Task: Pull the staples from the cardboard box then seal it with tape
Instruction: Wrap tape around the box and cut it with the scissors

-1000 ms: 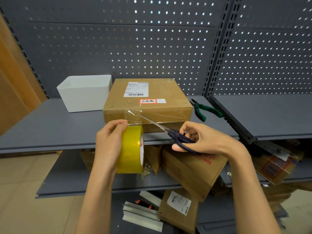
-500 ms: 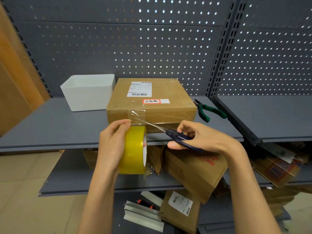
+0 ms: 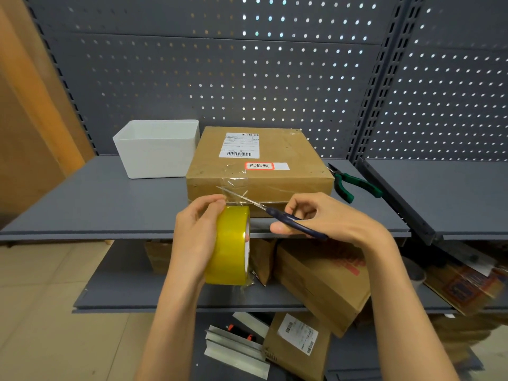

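A flat cardboard box (image 3: 286,177) with a shipping label lies on the grey shelf (image 3: 96,204). A strip of clear tape runs from its top over the front edge down to a yellow tape roll (image 3: 229,247). My left hand (image 3: 195,237) grips that roll just below the box's front face. My right hand (image 3: 327,218) holds dark-handled scissors (image 3: 277,214). Their blades lie across the stretched tape between roll and box.
A white plastic bin (image 3: 158,149) stands left of the box. Green-handled pliers (image 3: 354,184) lie to its right on the shelf. Lower shelves hold several cardboard boxes (image 3: 321,281) and metal strips (image 3: 233,350). A perforated back panel rises behind.
The scissors' blades have closed in on the tape strip near the roll. Both hands stayed in about the same place before the box; the view shifted slightly.
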Motion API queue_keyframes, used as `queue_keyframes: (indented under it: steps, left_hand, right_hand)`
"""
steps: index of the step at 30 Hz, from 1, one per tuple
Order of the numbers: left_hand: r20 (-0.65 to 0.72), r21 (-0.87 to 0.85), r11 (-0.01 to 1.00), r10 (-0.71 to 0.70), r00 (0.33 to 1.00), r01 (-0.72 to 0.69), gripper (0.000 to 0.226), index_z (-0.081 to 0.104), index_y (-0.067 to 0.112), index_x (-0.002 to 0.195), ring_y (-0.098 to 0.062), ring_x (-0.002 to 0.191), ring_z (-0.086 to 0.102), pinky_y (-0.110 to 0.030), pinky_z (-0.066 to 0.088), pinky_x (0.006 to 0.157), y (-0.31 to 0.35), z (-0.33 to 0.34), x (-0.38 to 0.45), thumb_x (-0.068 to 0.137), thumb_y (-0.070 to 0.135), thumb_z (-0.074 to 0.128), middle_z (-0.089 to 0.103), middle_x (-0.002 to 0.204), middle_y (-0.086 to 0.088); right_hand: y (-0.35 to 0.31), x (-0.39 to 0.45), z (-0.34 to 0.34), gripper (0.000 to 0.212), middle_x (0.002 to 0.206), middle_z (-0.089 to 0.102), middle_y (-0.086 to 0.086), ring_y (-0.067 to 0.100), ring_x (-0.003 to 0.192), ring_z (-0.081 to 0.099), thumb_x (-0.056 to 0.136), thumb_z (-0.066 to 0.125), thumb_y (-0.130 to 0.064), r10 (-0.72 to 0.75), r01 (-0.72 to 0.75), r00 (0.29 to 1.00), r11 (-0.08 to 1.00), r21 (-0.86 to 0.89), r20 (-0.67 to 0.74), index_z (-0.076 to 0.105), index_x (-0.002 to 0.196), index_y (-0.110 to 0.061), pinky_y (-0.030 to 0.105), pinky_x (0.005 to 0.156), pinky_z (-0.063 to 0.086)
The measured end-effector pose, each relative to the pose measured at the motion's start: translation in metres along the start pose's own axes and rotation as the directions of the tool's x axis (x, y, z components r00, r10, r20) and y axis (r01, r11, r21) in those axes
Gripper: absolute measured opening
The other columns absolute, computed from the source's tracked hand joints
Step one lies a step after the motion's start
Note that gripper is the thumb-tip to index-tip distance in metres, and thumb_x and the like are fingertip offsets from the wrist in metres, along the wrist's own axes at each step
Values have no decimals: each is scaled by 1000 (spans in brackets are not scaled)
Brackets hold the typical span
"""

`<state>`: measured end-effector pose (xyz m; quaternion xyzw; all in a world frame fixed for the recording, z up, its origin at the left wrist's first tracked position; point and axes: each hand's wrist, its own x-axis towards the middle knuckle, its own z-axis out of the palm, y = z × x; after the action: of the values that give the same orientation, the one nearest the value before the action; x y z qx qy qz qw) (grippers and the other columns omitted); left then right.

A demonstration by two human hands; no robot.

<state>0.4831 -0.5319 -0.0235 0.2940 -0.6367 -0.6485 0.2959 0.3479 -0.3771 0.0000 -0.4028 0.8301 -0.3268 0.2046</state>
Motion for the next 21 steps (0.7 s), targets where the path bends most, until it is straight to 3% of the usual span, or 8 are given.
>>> queue_keyframes:
  steps: [4, 10, 21]
  left_hand:
    - [0, 4, 1000, -6, 1000, 6, 15, 67, 32, 83, -23, 99, 60, -54, 48, 91, 2, 0, 0, 91, 25, 56, 63, 96, 8]
    - [-6, 10, 1000, -10, 1000, 10, 15, 68, 32, 83, -27, 102, 59, -56, 48, 90, 2, 0, 0, 91, 25, 57, 62, 100, 5]
    - [-4, 17, 1000, 2, 1000, -2, 14, 66, 32, 86, -23, 101, 58, -53, 48, 91, 0, 0, 0, 91, 27, 55, 61, 101, 7]
  right_hand:
    - [0, 2, -3, 60, 58, 61, -4, 5, 50, 50, 52, 66, -76, -11, 11, 1000, 1000, 24, -2, 63, 78, -22, 25, 59, 42]
    - [-3, 1, -7, 61, 58, 65, 6, 8, 45, 52, 53, 68, -74, -30, 31, 999, 999, 33, -32, 65, 73, -17, 14, 45, 42]
    - [-9, -5, -5, 49, 48, 60, -1, 9, 38, 49, 61, 73, -56, -32, 36, 999, 994, 105, -42, 67, 70, -8, 17, 44, 43]
